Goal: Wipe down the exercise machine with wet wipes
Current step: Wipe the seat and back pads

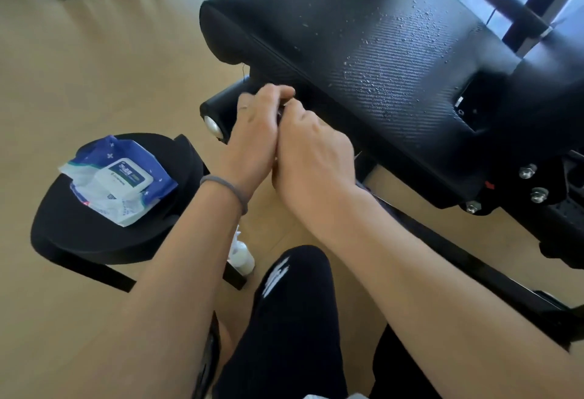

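Observation:
The exercise machine's big black padded cushion (379, 51) fills the upper right, its textured top speckled with droplets. My left hand (252, 127) and my right hand (311, 152) are pressed together just below the cushion's front edge, next to a black roller with a chrome end cap (212, 123). Their fingers curl around something small and dark that I cannot make out. No wipe shows in either hand. A blue and white wet wipes pack (120, 177) lies on a round black seat (79, 234) to the left.
A white spray bottle (241, 256) stands on the wooden floor under my left forearm. My black-trousered knee (294, 304) is at bottom centre. The machine's black frame rail (458, 259) and bolts (527, 172) run along the right. More equipment stands at the far top left.

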Demonstrator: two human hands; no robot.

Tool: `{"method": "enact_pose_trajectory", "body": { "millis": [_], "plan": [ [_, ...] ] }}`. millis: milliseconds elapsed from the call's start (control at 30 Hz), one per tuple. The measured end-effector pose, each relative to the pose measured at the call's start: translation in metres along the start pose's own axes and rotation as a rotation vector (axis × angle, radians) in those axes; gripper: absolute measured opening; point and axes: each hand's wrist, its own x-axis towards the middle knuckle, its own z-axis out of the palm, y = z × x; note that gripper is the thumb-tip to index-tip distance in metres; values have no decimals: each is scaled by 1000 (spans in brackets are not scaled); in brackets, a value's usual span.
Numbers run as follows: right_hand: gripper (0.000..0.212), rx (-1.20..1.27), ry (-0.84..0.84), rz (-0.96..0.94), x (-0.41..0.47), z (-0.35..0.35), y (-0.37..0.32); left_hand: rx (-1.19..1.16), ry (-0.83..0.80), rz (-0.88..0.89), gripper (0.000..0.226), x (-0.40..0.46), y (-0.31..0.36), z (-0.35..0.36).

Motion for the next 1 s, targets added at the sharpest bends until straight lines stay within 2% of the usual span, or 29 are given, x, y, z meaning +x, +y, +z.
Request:
{"method": "enact_pose_trajectory", "body": {
  "millis": [67,100,167,200,300,367,467,500,633,767,867,1000],
  "plan": [
    [44,-36,30,-13,4,4,-9,-276,34,-113,43,-1,-4,-11],
    [44,-28,32,-9,5,4,-9,-330,74,-138,40,-3,-6,-16],
    [55,32,-7,-11,7,3,-5,-181,136,-66,29,-10,-10,-23],
    [64,91,-50,-5,10,1,-3,-16,124,54,28,-16,-10,-27],
    [98,244,-186,39,20,-5,1,394,-29,493,35,-23,-3,-38],
    [102,240,-209,58,20,-4,5,529,-156,657,34,-15,9,-40],
    [86,212,-145,39,18,3,14,643,-343,736,34,0,22,-37],
    [87,207,-129,10,19,5,15,656,-381,742,35,4,23,-37],
    [111,313,-139,22,23,7,21,682,-467,795,37,19,19,-43],
    [126,529,-159,92,19,5,33,900,-502,974,32,28,16,-41],
    [129,441,-158,85,11,4,37,1019,-526,1085,31,31,16,-43],
    [127,380,-157,91,-5,1,44,1032,-559,1142,30,32,17,-52]
  ]
}}
